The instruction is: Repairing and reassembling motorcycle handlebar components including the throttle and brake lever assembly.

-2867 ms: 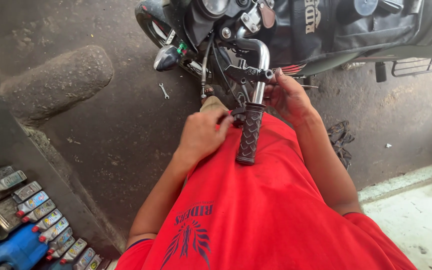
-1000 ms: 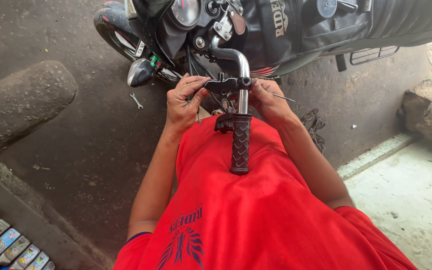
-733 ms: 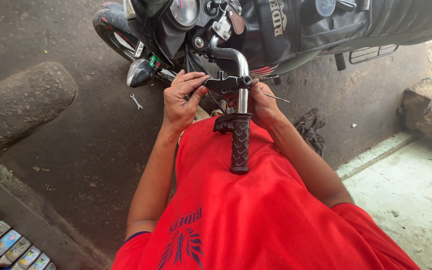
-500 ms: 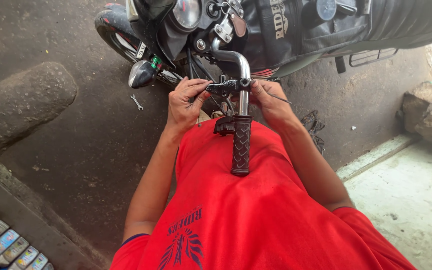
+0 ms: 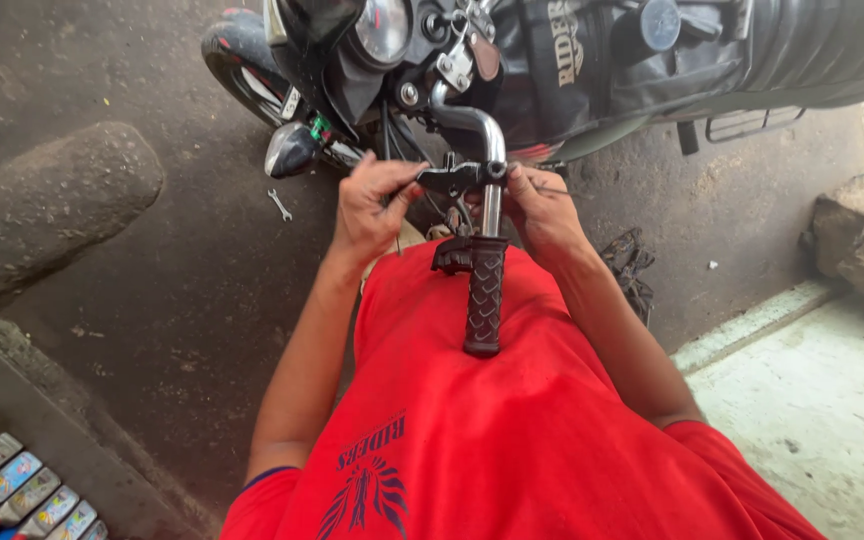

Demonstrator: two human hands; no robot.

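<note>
A black motorcycle stands in front of me, its chrome handlebar (image 5: pixel 480 128) curving down to a black rubber grip (image 5: pixel 483 298) that points at my red shirt. A black lever bracket (image 5: pixel 455 178) is clamped on the bar just above the grip. My left hand (image 5: pixel 372 205) pinches the left end of that bracket with its fingertips. My right hand (image 5: pixel 542 205) holds the bar and bracket from the right side, its fingers curled around and partly hidden behind the bar.
A small spanner (image 5: pixel 279 204) lies on the dark ground near the front wheel (image 5: pixel 237 50). A large rounded stone (image 5: pixel 47 205) is at left, another rock (image 5: pixel 862 235) at right. Several small bottles (image 5: pixel 22 485) line the bottom left. A pale concrete step (image 5: pixel 822 400) is at right.
Both hands rose from the rubber grip to the bracket above it and stay there with small finger shifts. The view drifted slightly.
</note>
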